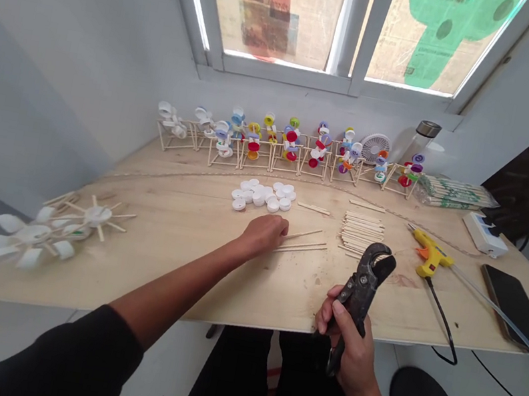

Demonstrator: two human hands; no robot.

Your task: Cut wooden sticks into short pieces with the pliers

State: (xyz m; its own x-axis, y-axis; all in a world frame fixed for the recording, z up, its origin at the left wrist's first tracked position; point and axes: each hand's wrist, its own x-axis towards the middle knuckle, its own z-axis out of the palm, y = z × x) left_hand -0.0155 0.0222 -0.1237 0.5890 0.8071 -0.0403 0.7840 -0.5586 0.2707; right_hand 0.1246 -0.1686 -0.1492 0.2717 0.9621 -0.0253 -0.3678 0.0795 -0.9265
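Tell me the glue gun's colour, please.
The glue gun is yellow and orange, best in the head view.

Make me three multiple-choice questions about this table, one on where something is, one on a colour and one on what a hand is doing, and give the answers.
1. Where is the glue gun?
A. Right of the stack of wooden sticks
B. On the windowsill
C. Under the table

2. What colour are the loose bottle caps?
A. Red
B. Green
C. White

3. What does the right hand hold?
A. a phone
B. pliers
C. nothing

Answers:
1. A, it lies on the tabletop beside the stack.
2. C, the whole cluster shows white.
3. B, the hand closes around the handles.
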